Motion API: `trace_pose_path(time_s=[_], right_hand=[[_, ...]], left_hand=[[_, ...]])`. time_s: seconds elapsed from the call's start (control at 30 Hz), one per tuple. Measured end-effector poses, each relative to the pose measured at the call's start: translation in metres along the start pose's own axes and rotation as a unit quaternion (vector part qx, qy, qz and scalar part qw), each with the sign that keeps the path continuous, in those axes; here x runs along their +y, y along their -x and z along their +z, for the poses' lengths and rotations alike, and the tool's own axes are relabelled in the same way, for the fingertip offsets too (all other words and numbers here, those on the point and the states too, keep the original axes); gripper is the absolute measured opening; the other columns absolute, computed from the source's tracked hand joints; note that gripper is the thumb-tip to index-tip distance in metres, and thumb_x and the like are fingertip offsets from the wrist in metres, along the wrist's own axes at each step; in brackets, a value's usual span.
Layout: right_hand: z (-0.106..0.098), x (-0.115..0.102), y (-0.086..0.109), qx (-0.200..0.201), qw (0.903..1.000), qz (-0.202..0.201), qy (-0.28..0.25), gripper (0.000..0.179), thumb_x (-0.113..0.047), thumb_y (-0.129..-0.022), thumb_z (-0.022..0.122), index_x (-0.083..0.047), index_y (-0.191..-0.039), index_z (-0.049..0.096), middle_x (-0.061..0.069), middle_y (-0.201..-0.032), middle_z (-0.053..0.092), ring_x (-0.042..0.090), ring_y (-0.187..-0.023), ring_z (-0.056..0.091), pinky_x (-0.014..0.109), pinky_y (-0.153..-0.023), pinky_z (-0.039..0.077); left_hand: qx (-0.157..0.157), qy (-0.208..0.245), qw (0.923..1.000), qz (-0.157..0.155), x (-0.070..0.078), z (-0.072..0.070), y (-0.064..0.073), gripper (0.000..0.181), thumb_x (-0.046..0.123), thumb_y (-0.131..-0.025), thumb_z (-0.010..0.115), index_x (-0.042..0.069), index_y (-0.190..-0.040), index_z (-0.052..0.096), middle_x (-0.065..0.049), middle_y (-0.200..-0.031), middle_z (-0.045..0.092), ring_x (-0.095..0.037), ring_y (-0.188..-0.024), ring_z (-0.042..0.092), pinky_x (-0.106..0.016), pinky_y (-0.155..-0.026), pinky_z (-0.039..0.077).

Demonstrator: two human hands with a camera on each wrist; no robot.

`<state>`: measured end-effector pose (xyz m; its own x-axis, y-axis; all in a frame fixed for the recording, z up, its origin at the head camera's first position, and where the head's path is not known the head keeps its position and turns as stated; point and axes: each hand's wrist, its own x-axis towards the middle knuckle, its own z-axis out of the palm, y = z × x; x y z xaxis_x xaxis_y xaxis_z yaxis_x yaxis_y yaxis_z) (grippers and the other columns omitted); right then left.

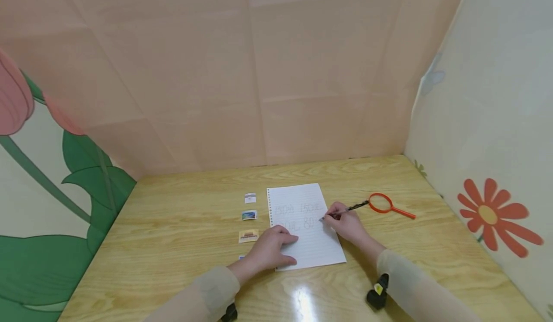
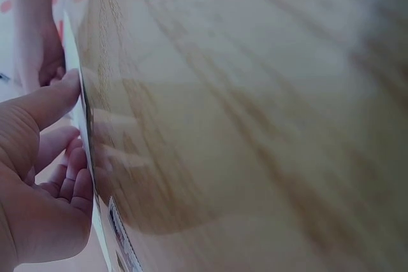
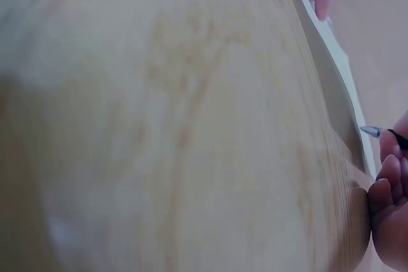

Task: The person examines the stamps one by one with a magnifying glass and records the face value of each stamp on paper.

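A lined sheet of paper [image 1: 308, 250] with holes along its left edge lies on the table, bearing rows of handwritten characters. My left hand [image 1: 270, 249] rests on its lower left part, thumb and fingers spread apart; the left wrist view shows the same hand [image 2: 44, 176] at the sheet's edge. Between the thumb and fingers of my right hand [image 1: 349, 225] is a black patterned pen [image 1: 357, 206], its tip at the written lines. In the right wrist view the pen's pointed tip [image 3: 371, 130] is close over the paper.
Several small stamp-like pictures stand in a column left of the sheet, among them a yellowish one [image 1: 248, 236] and a blue one [image 1: 249, 215]; the lowest is mostly hidden by my left arm. A red magnifying glass [image 1: 403, 213] lies to the right on the wooden table [image 1: 173, 245].
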<state>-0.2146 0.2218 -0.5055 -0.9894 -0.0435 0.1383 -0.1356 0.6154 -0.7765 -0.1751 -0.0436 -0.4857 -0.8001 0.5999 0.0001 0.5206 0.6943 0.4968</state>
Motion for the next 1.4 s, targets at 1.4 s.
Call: trace_pose_path(time_s=[1.4], right_hand=[[-0.002, -0.002, 0.003, -0.01, 0.9997, 0.02, 0.004, 0.008, -0.008, -0.088, 0.067, -0.006, -0.088, 0.058, 0.004, -0.082, 0.056, 0.014, -0.063, 0.053, 0.023, -0.052, 0.044]], left_hand=[[-0.003, 0.002, 1.0, -0.001, 0.0, -0.001, 0.0, 0.057, 0.035, -0.078, 0.085, 0.014, -0.128, 0.068, 0.003, -0.115, 0.06, -0.011, -0.103, 0.054, -0.027, -0.093, 0.045]])
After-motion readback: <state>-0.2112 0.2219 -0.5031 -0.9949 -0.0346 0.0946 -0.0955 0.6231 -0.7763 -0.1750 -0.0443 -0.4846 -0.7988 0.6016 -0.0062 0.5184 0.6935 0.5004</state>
